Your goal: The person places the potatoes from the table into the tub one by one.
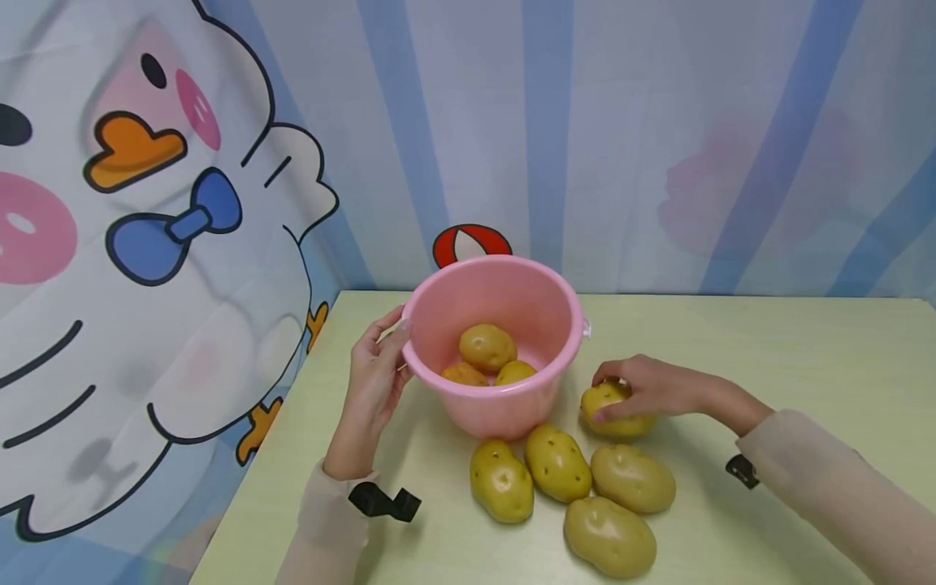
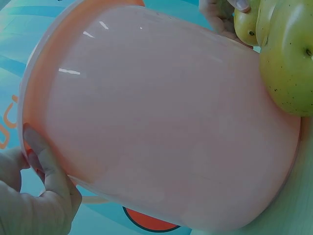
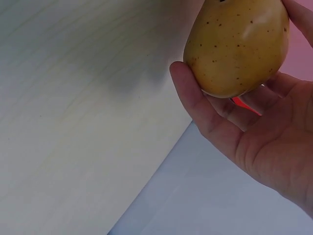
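Note:
A pink bucket [image 1: 504,406] stands on the table, its mouth tipped toward the head camera, with three potatoes [image 1: 487,347] inside. My left hand [image 1: 375,374] grips the bucket's rim at the left; in the left wrist view, thumb and fingers [image 2: 51,166] pinch that rim. To the right of the bucket, my right hand [image 1: 651,388] holds a yellow potato [image 1: 617,410] from above. The right wrist view shows this speckled potato [image 3: 237,46] between the thumb and fingers. Whether it touches the table cannot be told.
Several potatoes [image 1: 558,463] lie close together in front of the bucket, below my right hand. The pale green table [image 1: 790,349] ends at a striped blue cloth backdrop [image 1: 621,162]. At the left hangs cloth printed with a cartoon duck [image 1: 168,325].

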Available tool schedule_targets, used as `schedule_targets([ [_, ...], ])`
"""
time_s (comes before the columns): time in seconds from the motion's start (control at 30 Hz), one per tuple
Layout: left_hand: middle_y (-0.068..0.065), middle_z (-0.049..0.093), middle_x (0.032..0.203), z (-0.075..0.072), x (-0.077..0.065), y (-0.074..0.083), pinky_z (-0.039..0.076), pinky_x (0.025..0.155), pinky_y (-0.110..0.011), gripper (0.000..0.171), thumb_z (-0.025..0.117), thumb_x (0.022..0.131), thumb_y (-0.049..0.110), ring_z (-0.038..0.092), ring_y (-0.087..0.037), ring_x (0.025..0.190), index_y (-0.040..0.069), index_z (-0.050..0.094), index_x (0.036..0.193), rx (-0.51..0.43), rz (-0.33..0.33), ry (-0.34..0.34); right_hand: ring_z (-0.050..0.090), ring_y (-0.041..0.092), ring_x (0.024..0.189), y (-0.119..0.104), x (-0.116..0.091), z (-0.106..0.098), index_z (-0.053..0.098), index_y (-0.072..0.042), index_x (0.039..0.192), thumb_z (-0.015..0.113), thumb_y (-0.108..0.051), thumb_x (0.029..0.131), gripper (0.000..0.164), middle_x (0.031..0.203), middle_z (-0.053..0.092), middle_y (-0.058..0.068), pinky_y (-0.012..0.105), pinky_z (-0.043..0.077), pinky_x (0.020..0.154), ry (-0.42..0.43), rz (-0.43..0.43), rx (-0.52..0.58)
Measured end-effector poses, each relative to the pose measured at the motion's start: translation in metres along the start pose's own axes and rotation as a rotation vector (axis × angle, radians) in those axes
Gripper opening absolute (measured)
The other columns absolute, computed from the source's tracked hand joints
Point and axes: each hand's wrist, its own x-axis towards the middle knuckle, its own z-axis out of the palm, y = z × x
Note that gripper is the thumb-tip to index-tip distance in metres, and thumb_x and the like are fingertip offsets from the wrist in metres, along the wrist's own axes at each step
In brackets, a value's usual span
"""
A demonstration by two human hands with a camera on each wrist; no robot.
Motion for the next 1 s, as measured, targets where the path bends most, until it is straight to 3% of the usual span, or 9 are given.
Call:
schedule_targets([
  [0.6, -0.015, 0.065, 0.121, 0.001, 0.001, 0.000, 0.059, 0.079, -0.030, 0.044, 0.062, 0.100, 0.016, 0.070, -0.020, 0.086, 0.007, 0.049, 0.142, -0.026, -0.004, 0.001, 0.055, 0.017, 0.083, -0.001, -0.005, -0.014, 0.064, -0.004, 0.114, 0.074, -0.039, 0.090, 0.043, 0.093, 0.062, -0.004, 0.028, 0.048, 0.072, 0.004, 0.044, 0.004],
  [1.0, -0.015, 0.065, 0.123, 0.000, 0.000, 0.000, 0.059, 0.079, -0.030, 0.044, 0.062, 0.100, 0.017, 0.070, -0.021, 0.091, 0.008, 0.050, 0.141, -0.027, -0.006, 0.001, 0.054, 0.018, 0.085, -0.006, -0.007, -0.025, 0.063, -0.003, 0.118, 0.073, -0.040, 0.091, 0.047, 0.097, 0.063, -0.002, 0.030, 0.047, 0.073, 0.010, 0.074, -0.024],
])
